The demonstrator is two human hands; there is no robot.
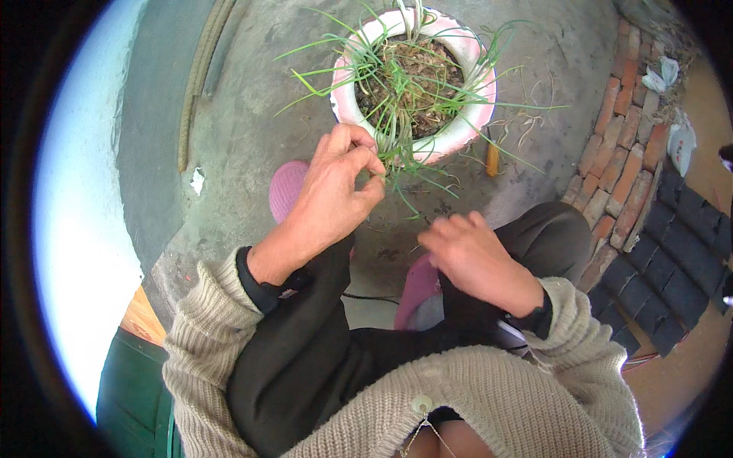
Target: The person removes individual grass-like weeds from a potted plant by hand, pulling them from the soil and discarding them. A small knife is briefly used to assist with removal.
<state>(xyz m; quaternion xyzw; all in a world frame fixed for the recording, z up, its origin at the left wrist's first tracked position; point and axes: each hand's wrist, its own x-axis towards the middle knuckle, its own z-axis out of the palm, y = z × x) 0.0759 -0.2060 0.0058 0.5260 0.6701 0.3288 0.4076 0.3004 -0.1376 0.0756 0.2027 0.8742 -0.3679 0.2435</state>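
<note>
A round planter (343,100) with a thick white and pink rim holds dark soil (438,63) and long, thin green leaves (395,77) like those of chives or onions. Several leaves hang over its rim. My left hand (343,177) is at the near left rim, thumb and forefinger pinched at the drooping leaves; the exact contact is partly hidden by the fingers. Lower and to the right, my right hand (469,257) is held above my shoe, apart from the planter. Its fingers are curled and blurred, so whether they hold anything is unclear.
A yellow-brown handle (492,157) lies right of the planter, near dry plant scraps (524,129). Red bricks (621,131) and dark tiles (667,257) border the right side. A thick rope-like length (197,86) lies left. My pink shoes (289,189) rest on the concrete floor (252,114).
</note>
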